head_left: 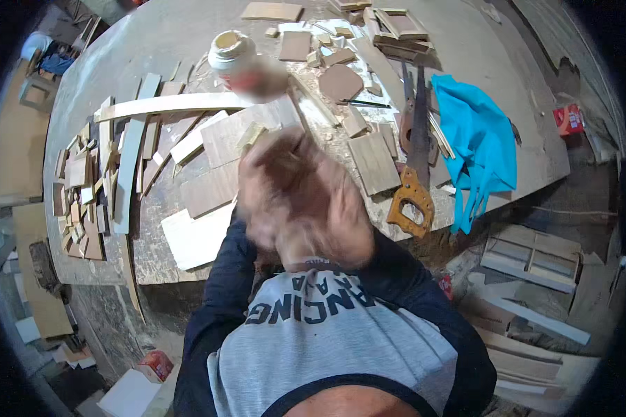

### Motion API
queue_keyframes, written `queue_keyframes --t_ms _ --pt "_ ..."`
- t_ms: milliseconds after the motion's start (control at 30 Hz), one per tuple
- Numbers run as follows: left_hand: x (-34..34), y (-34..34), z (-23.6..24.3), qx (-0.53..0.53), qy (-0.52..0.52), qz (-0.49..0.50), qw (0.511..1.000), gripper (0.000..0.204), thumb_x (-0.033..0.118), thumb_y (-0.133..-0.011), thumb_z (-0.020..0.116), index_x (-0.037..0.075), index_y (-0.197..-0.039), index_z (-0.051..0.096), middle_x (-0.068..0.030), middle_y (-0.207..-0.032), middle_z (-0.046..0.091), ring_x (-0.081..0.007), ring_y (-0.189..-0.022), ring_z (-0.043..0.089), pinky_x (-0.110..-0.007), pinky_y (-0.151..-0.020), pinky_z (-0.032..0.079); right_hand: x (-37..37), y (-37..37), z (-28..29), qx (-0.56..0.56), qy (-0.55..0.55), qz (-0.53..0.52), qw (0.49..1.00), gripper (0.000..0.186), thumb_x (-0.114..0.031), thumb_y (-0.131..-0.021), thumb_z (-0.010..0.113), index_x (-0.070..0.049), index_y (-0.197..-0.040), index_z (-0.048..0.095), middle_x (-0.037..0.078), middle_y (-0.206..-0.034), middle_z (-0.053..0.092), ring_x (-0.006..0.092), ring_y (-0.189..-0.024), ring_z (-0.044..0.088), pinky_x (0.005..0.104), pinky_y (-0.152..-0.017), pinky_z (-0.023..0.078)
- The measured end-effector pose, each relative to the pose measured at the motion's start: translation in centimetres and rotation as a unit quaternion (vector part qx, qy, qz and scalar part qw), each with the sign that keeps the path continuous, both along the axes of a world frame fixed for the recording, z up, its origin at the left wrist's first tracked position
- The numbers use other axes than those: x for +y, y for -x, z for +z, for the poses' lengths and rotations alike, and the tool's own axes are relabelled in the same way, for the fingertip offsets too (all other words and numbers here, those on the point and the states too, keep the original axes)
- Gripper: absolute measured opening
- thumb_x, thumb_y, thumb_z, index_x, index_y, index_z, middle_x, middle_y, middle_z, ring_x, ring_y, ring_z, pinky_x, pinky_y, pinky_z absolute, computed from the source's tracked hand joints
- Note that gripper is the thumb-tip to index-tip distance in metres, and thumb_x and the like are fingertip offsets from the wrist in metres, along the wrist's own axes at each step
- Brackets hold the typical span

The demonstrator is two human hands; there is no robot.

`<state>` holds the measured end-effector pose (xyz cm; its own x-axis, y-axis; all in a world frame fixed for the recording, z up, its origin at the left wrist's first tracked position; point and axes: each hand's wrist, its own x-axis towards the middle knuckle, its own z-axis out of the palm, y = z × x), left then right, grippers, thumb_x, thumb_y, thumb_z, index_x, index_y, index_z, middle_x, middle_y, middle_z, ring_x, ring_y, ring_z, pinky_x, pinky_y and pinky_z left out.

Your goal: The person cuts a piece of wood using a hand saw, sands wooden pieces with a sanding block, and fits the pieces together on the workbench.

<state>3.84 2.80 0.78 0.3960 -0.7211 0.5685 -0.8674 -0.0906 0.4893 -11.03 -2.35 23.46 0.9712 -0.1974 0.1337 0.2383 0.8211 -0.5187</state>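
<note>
Close together in front of my chest, both hands are smeared by motion. My left hand (259, 184) lies over the edge of the thin brown boards (205, 187). Next to it, tilted in toward it, is my right hand (344, 215). The fingers of both are too blurred to read, and I cannot tell whether anything is between them. A small pale wood piece (250, 137) shows just beyond the left fingertips; whether it is touched is unclear. Farther off stands an open white jar (228, 52), its lower part hazy in the picture.
Left on the worktable (153, 42) lie wood strips and a pile of offcuts (76, 181). To the right are a handsaw (412, 198) with a wooden handle, a turquoise cloth (476, 139) and a square board (373, 163). Wooden frames (396, 28) sit at the back.
</note>
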Motion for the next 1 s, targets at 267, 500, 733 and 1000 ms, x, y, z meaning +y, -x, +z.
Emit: queue_keyframes --t_ms 267,500,733,1000 --pt "-0.4 0.4 2.4 0.051 -0.140 0.040 0.988 0.044 0.003 -0.072 0.057 0.000 -0.116 0.049 -0.0186 -0.100 0.061 -0.0378 -0.094 0.053 -0.041 -0.086 0.043 -11.2 -3.7 -13.4 0.283 0.518 -0.323 0.740 0.032 -0.009 -0.077 0.073 0.003 -0.106 0.066 0.000 -0.073 0.061 0.0064 -0.065 0.055 0.0215 -0.063 0.047" --pt "0.2 0.3 3.0 0.063 -0.148 0.020 0.987 0.053 0.001 -0.069 0.057 -0.001 -0.120 0.047 -0.0180 -0.101 0.060 -0.0384 -0.096 0.051 -0.041 -0.090 0.042 -20.0 -9.5 -18.4 0.338 0.619 -0.368 0.606 0.024 -0.018 -0.076 0.066 -0.006 -0.096 0.071 0.012 -0.080 0.068 0.0235 -0.074 0.065 0.0330 -0.073 0.051" --pt "0.7 0.6 3.5 0.059 -0.116 0.051 0.990 0.041 0.003 -0.075 0.054 0.001 -0.116 0.053 -0.0177 -0.106 0.061 -0.0376 -0.093 0.054 -0.040 -0.085 0.044 -22.9 -16.3 -18.2 0.422 0.753 -0.231 0.449 0.045 -0.027 -0.078 0.055 -0.013 -0.121 0.055 0.019 -0.124 0.054 0.0371 -0.116 0.049 0.0442 -0.097 0.041" --pt "0.9 0.3 4.2 0.097 -0.172 0.032 0.980 0.061 0.005 -0.065 0.064 0.000 -0.124 0.046 -0.0181 -0.110 0.058 -0.0384 -0.102 0.049 -0.041 -0.091 0.043 -22.6 -21.8 -20.2 0.449 0.761 -0.231 0.407 0.080 -0.050 -0.070 0.061 0.002 -0.129 0.042 0.026 -0.132 0.041 0.0434 -0.123 0.036 0.0526 -0.102 0.032"
